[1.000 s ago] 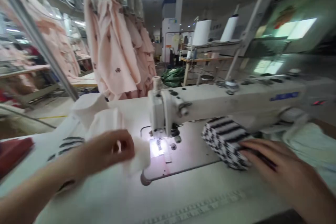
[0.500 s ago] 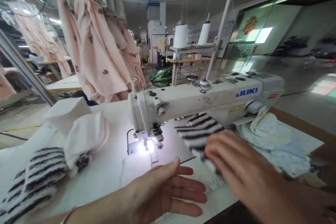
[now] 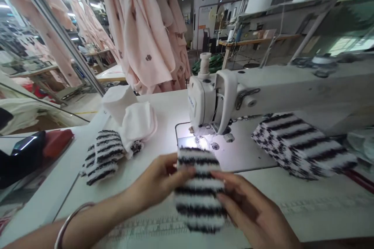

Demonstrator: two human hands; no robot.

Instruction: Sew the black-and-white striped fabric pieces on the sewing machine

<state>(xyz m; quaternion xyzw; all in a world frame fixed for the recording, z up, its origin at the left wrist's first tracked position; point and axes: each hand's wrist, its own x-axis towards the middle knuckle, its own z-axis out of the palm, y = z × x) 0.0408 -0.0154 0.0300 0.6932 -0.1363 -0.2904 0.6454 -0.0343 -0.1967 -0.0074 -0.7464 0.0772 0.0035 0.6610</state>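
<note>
A fuzzy black-and-white striped fabric piece (image 3: 198,190) lies on the white sewing table (image 3: 163,113) just in front of the lit needle area. My left hand (image 3: 159,181) pinches its left edge with thumb on top. My right hand (image 3: 248,210) grips its right edge, fingers curled over it. The white sewing machine (image 3: 263,93) stands right behind, its presser foot (image 3: 201,140) a little beyond the piece's far edge.
A stack of striped pieces (image 3: 300,146) sits under the machine arm at right. More striped pieces (image 3: 102,155) and white fabric pieces (image 3: 133,118) lie at left. A dark and red object (image 3: 32,151) is at far left. Pink garments (image 3: 146,31) hang behind.
My right hand took a striped piece from the stack at right and brought it before the needle. My left hand let go of the white fabric and now grips the striped piece too.
</note>
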